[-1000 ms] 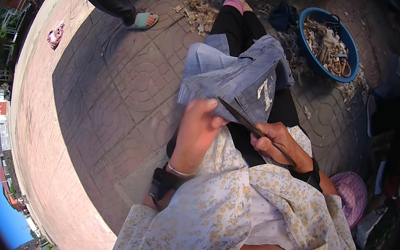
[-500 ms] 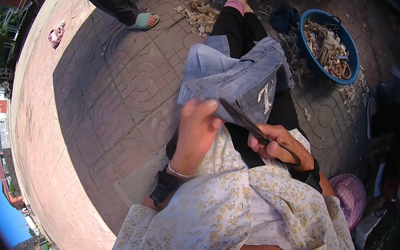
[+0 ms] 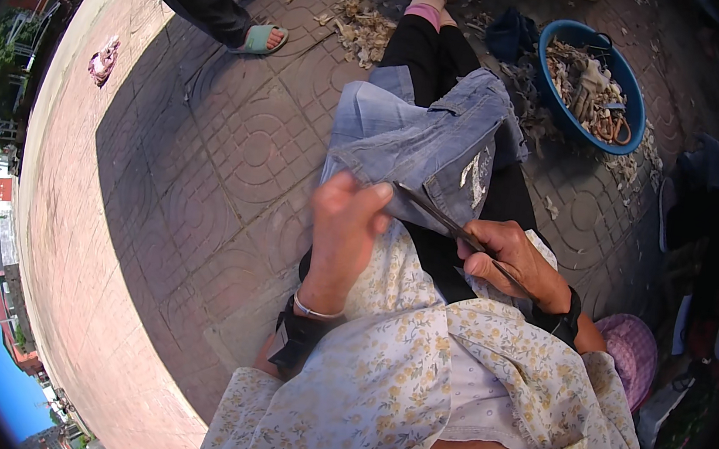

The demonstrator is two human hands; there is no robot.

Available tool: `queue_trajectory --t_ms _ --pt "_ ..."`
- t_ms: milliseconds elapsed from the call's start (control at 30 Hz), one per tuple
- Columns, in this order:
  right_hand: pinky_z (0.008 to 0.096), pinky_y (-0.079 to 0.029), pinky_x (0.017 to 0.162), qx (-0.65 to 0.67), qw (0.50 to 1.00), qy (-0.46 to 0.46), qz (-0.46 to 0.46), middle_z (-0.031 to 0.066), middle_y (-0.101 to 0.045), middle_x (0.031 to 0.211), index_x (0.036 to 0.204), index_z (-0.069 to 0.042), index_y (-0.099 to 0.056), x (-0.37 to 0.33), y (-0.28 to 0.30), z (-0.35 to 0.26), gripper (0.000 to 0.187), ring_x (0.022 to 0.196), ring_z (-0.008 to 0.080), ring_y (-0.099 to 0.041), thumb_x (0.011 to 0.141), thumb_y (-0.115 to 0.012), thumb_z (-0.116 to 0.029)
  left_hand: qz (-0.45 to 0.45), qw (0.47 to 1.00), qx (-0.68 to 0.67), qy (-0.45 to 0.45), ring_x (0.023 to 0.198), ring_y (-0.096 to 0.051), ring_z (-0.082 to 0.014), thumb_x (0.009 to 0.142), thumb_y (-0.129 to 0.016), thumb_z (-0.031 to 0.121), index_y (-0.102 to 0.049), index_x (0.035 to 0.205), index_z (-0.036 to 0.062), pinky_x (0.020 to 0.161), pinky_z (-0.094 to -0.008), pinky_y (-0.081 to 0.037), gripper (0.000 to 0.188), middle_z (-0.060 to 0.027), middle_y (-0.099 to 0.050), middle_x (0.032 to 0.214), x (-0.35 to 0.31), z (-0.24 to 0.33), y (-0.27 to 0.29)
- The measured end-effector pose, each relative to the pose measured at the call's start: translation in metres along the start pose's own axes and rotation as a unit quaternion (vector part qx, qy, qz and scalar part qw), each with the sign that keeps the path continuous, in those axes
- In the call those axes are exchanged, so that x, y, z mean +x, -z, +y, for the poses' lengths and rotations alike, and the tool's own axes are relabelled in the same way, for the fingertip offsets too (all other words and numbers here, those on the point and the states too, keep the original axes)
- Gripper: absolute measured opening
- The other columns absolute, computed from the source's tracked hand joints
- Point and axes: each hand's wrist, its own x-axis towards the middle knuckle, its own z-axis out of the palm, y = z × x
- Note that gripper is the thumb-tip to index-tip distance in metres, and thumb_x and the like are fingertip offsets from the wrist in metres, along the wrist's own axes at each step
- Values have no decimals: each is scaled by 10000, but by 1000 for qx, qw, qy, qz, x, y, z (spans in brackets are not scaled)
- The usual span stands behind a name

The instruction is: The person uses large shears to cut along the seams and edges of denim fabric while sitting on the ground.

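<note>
A faded blue denim garment lies across my outstretched legs, with a pale shiny patch on its right part. My left hand is closed at the garment's near left edge, thumb on top and fingers curled; motion blurs it slightly. In my right hand is a pair of dark scissors, thumb lying along the handle. The blades point up and left over the denim, their tip beside my left thumb. They show nearly edge-on, and my right hand hides most of the handles.
A blue basin of pale scraps, with an orange-handled tool in it, stands at far right. More scraps litter the paving beyond my legs. A person in dark trousers and green sandals stands at far left. A pink checked hat lies at my right.
The scissors have turned edge-on, and their handle loop has gone from sight. My left hand has shifted slightly left, while the denim stays nearly in place.
</note>
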Motion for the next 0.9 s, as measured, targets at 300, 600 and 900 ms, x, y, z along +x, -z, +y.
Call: queue_trajectory --t_ms 300,600,900 --pt "258 -336 479 174 984 -34 -1 -14 -432 612 803 -36 -535 3 -15 3 540 550 82 -431 871 -541 -572 -26 989 -132 60 546 -470 -70 807 -593 46 -581 914 34 495 -205 -381 108 -29 -608 789 3 9 -6" --pt "209 -294 480 248 964 -74 -67 -54 -425 620 843 -63 -537 2 1 -11 569 545 43 -396 866 -506 -631 -16 999 -27 -32 571 -484 -59 810 -595 45 -593 951 6 515 -185 -385 147 -32 -617 805 1 8 -6" --pt "228 -297 439 206 976 -65 -6 -38 -436 624 818 -57 -528 1 -1 -9 509 508 42 -378 912 -491 -556 -30 999 33 29 602 -487 -54 791 -606 38 -592 948 26 509 -185 -380 158 -16 -598 796 -8 -3 -8"
